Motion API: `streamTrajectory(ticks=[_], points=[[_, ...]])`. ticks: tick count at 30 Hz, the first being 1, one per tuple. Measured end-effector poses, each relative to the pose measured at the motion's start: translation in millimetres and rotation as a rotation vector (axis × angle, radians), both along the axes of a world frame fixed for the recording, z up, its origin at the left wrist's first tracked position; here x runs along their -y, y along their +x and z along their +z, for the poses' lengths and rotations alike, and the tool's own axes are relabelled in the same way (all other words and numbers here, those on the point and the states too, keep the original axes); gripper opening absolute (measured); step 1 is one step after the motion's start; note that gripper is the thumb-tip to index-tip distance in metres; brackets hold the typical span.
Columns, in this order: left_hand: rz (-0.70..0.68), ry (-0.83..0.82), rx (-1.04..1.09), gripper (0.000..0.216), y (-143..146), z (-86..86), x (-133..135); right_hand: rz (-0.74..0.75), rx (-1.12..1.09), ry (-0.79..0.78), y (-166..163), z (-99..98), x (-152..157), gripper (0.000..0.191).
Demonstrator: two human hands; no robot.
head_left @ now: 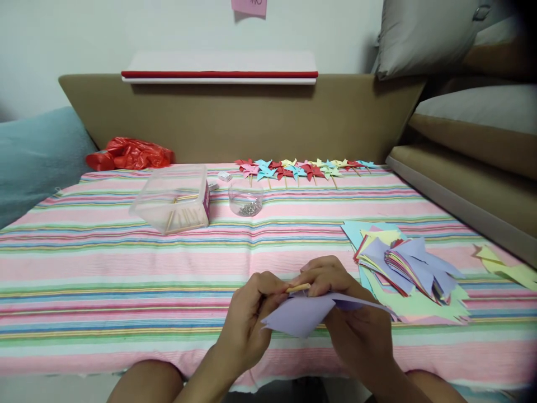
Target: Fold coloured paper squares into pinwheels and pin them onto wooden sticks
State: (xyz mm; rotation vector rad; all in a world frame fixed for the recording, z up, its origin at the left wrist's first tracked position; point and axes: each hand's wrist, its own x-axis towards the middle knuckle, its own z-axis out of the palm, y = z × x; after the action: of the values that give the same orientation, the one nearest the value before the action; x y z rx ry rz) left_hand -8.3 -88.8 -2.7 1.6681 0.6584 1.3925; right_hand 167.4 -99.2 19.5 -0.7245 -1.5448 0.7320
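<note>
Both hands meet above the front of the striped cloth, fingers pinched together. A short wooden stick (298,288) runs between the fingertips of my left hand (251,313) and my right hand (335,280). Just below it, a folded lilac paper pinwheel (300,316) lies against the stick, its blades spreading toward me and over my right palm. My left thumb and forefinger close on the stick's left end. My right fingers grip the paper and the stick's other end. Whether a pin joins them is hidden by the fingers.
A clear box of wooden sticks (172,204) and a round clear tub of small metal pins (245,201) stand ahead. Finished pinwheels (297,170) lie at the back. Cut coloured papers (411,268) are piled right. A red plastic bag (130,154) sits back left; cushions (474,173) line the right.
</note>
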Motion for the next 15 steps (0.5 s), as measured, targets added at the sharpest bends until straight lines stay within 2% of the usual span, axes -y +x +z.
streamTrajectory(ticks=[5,10,15], points=[[0.042,0.071,-0.021,0.01,-0.5,1.9,0.1,0.023,-0.04,-0.012,-2.1,-0.9,0.4,0.023],[0.039,0.121,-0.064,0.009,-0.4,4.4,0.5,0.032,-0.078,-0.035,-4.3,-1.1,0.4,0.017],[0.035,0.085,-0.036,0.008,-0.1,-2.0,0.4,-0.02,-0.059,0.058,-4.5,-0.9,0.3,0.018]])
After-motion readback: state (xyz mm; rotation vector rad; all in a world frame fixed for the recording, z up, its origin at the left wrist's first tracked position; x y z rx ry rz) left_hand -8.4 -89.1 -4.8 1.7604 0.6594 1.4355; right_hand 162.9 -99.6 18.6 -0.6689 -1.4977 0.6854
